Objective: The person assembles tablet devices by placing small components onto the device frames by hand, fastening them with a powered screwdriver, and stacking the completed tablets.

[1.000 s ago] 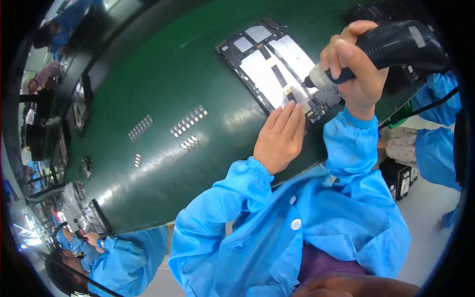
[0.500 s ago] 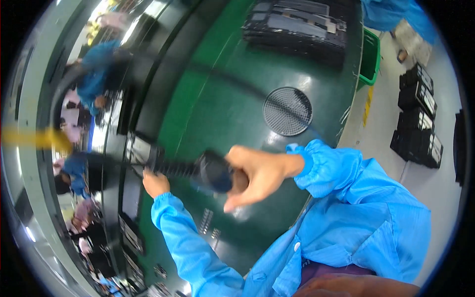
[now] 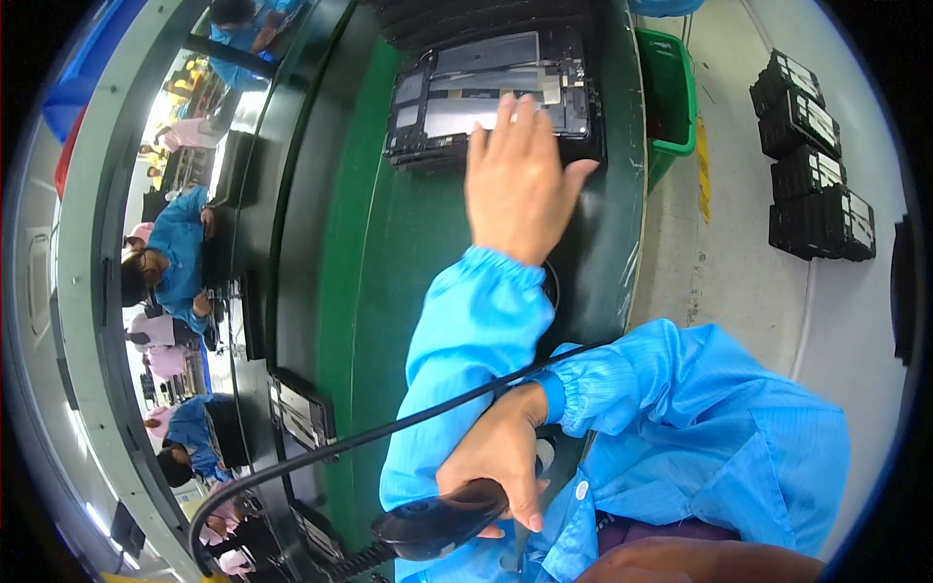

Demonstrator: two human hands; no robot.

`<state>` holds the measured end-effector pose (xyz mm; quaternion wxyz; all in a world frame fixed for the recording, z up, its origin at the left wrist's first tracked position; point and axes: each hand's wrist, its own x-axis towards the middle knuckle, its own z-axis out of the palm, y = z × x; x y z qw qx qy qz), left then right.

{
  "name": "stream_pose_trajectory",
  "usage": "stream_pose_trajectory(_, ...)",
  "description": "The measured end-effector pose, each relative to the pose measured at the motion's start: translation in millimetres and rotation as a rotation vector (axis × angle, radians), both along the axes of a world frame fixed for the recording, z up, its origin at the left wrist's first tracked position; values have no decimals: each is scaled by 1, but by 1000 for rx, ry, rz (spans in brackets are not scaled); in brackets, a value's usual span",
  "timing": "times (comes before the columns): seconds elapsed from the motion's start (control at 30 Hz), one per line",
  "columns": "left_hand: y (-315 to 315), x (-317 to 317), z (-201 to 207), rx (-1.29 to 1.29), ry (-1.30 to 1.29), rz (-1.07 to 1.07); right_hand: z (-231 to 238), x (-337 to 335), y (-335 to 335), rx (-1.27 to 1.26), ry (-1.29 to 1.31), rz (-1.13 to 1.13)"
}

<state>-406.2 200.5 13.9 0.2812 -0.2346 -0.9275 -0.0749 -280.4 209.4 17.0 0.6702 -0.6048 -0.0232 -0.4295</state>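
Observation:
My left hand (image 3: pixel 520 185) reaches far over the bench with its fingers spread. Its fingertips lie over the top of a stack of flat black device frames (image 3: pixel 481 58) with grey and silver inner panels; whether they press on it I cannot tell. Close to my body, my right hand (image 3: pixel 501 452) is wrapped round a black rounded handheld tool (image 3: pixel 437 525). A ribbed black sleeve (image 3: pixel 360 564) runs from the tool's lower left end. The far end of the tool is partly covered by my fingers and sleeve.
A black cable (image 3: pixel 389 428) arcs across my left forearm. Beyond the green bench mat (image 3: pixel 389 253) stands a green bin (image 3: pixel 669 107) at the right, with black stacks (image 3: pixel 821 209) on the floor. More frames (image 3: pixel 301 413) lie along the left, where other people (image 3: pixel 180 243) sit.
My left hand has gone from the ribbed sleeve at the left to the far stack. My right hand and the black tool have come nearer my body. The view has shifted.

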Motion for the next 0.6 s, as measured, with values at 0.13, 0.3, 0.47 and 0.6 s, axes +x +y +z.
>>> stream_pose_trajectory(0.13, 16, -27, -6, -85, -9, 31, -3, -16, 6, -130, -12, -53)
stream_pose_trajectory(0.3, 7, -33, 7, -148, -186, -19, -4, -20, 5, -94, -55, -80)
stream_pose_trajectory(0.47, -5, -22, 5, -184, -277, -29, -8, -14, -2, -61, -55, -85)
stream_pose_trajectory(0.6, -6, -15, 1, -156, -122, 3, -9, -11, -4, -60, -53, -86)
